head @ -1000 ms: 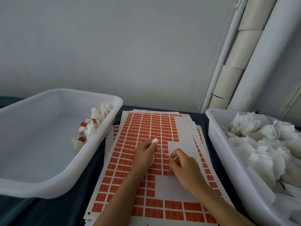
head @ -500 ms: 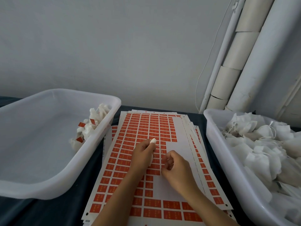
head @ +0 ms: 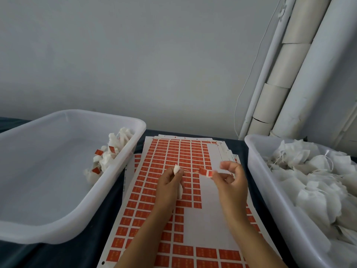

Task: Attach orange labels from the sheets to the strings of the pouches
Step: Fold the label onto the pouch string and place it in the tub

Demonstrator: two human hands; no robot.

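Left hand [head: 168,185] gripping a white pouch [head: 177,169] above the label sheet [head: 173,151], right hand [head: 230,179] pinching an orange label [head: 207,172], seemingly folding it over the taut string [head: 190,170].

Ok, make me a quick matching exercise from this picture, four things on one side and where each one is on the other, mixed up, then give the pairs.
Things:
1. orange label
2. pouch
3. unlabelled pouches
4. labelled pouches

Places:
A. in the left tub
B. pinched by the right hand
C. in the right tub
D. gripped in the left hand

Pairs: 1-B, 2-D, 3-C, 4-A
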